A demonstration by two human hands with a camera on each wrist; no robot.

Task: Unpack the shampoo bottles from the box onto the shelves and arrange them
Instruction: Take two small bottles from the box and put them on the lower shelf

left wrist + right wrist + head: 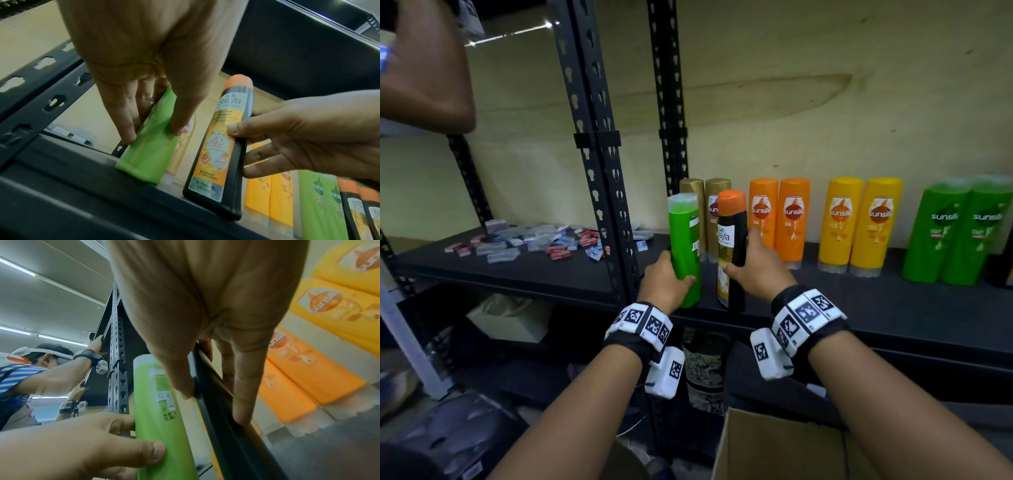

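We hold two shampoo bottles upright at the front edge of the black metal shelf, near the centre of the head view. Our left hand wraps its fingers and thumb around the lower part of a green shampoo bottle, whose base sits on the shelf. Our right hand grips a black Safi Shayla bottle with an orange cap, thumb on the labelled front and fingers behind, its base also on the shelf just right of the green one. Behind them, along the back wall, stand two gold Sunsilk bottles, then to the right two orange Sunsilk bottles, two yellow Sunsilk bottles and two large green Sunsilk bottles. The open cardboard box lies at the bottom of the frame under our right forearm. At middle left, small packets are scattered on the neighbouring shelf.
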